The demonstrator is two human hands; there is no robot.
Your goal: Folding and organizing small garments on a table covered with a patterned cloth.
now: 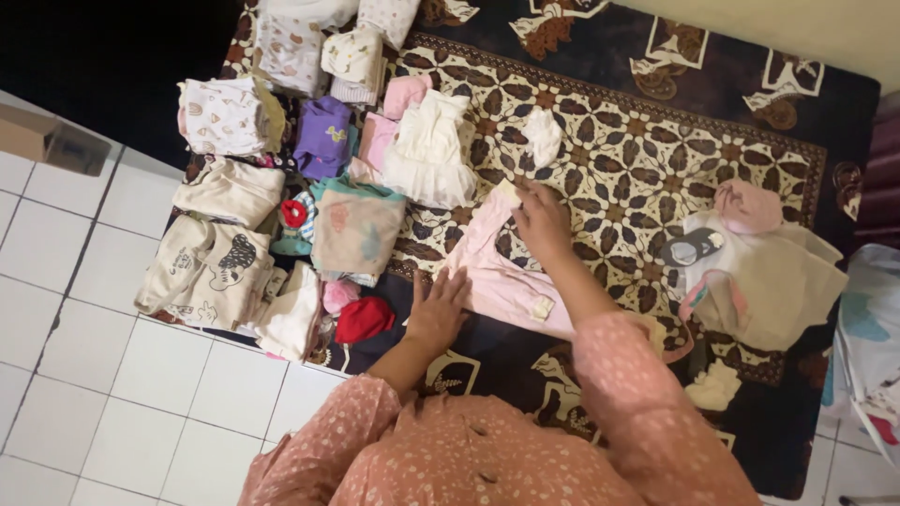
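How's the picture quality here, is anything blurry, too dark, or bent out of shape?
Head view: light is soft and even on the patterned rug and the pink garment; the top left corner drops to near black. The right hand and left hand look slightly soft, as does fine print on the folded clothes. No glare; white floor tiles run slanted, suggesting wide-angle tilt.

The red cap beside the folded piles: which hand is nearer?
Left. The left hand lies flat just right of the red cap; the right hand is farther, up on the pink garment.
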